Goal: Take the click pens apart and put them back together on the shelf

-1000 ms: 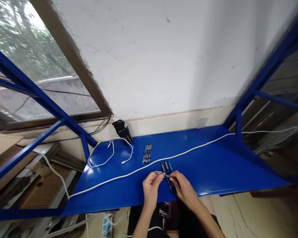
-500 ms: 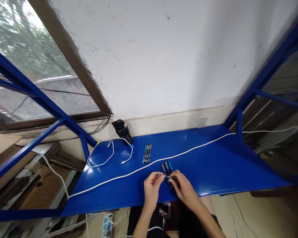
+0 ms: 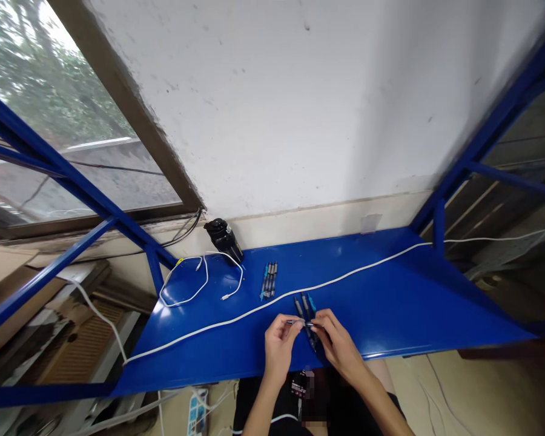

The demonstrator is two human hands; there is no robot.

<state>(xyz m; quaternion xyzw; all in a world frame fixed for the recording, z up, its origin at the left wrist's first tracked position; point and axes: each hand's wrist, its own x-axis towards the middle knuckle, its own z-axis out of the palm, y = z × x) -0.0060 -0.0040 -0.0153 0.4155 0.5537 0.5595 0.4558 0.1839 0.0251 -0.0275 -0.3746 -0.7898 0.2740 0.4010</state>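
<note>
In the lower middle of the frame, over the near part of the blue table (image 3: 413, 303), I hold one slim pen (image 3: 307, 324) between my two hands. My left hand (image 3: 279, 342) pinches its left part between thumb and fingers, and my right hand (image 3: 340, 342) pinches its right end the same way. The pen's long axis runs nearly level across the frame, so it lies to the right of my left fingertips and to the left of my right ones, with only a short stretch showing in the gap; I cannot tell whether it is whole or parted there. Beneath it, three loose pens (image 3: 305, 306) lie on the table, crossing under the held one, their long axes slanting from upper left to lower right. Their upper ends show beyond my fingers, the rightmost one bright blue, while their lower ends come nearer to my right hand. Toward the centre of the frame, past the white cable (image 3: 340, 278), a row of four pens (image 3: 271, 280) lies side by side, pointing almost straight up the frame. My left hand is the nearer one to that row, which sits above and slightly left of its fingertips.
</note>
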